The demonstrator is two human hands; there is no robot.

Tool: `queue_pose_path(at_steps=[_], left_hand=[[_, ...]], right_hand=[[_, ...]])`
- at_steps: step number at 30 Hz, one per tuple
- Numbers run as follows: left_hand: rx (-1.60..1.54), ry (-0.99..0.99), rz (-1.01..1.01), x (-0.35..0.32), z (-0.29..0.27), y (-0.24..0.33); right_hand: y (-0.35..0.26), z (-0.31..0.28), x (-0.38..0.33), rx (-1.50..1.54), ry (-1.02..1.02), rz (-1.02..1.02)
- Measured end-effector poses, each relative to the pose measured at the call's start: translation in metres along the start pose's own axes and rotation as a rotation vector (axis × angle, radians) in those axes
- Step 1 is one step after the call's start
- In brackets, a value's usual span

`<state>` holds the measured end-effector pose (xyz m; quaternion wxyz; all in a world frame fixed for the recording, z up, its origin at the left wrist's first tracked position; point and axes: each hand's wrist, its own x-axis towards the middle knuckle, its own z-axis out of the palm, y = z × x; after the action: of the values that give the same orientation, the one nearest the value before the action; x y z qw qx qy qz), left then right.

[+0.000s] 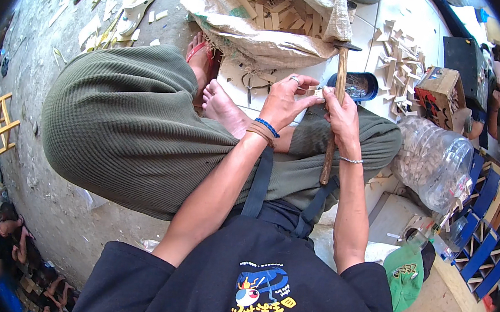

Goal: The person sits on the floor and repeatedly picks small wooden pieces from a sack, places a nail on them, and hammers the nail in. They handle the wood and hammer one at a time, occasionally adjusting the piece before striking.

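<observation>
My right hand (344, 120) is closed around the wooden handle of a hammer (328, 158), whose dark metal head points away from me. Right beside it, my left hand (285, 102) has thumb and index finger brought together at a small pale piece (319, 93), too small to name surely. The right thumb tip reaches the same piece. Just beyond the right hand, a dark blue container (372, 91) lies with thin metal nails inside. Both hands are over my crossed legs, close to my right knee.
An open woven sack (256, 41) full of small wood pieces (278, 6) stands ahead. More pieces (399, 65) lie heaped on white tiles at right, near a cardboard box (436, 93) and a big clear plastic bottle (435, 160). A green cap (403, 278) lies at lower right. Other people sit at both sides.
</observation>
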<state>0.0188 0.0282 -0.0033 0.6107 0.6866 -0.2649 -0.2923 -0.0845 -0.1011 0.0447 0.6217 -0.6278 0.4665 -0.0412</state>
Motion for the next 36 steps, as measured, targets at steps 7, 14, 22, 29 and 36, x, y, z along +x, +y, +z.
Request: queue_pose_path(at_steps=[7,14,22,29,36], left_hand=[[-0.177,-0.019,-0.058,0.002,0.004,0.000],[-0.331,0.014,-0.124,0.000,0.007,-0.004],[-0.331,-0.011,-0.186,0.003,0.007,-0.012],[-0.150,-0.005,-0.110,0.004,0.006,-0.012],[-0.100,0.005,-0.060,0.006,0.005,-0.017]], right_hand=[[0.002,0.000,0.002,-0.022,0.023,-0.008],[-0.002,-0.001,0.000,-0.064,-0.007,-0.001],[-0.002,-0.002,-0.002,-0.022,-0.017,-0.004],[0.004,-0.005,0.001,-0.047,-0.030,-0.030],[-0.013,-0.026,-0.039,-0.421,0.191,-0.269]])
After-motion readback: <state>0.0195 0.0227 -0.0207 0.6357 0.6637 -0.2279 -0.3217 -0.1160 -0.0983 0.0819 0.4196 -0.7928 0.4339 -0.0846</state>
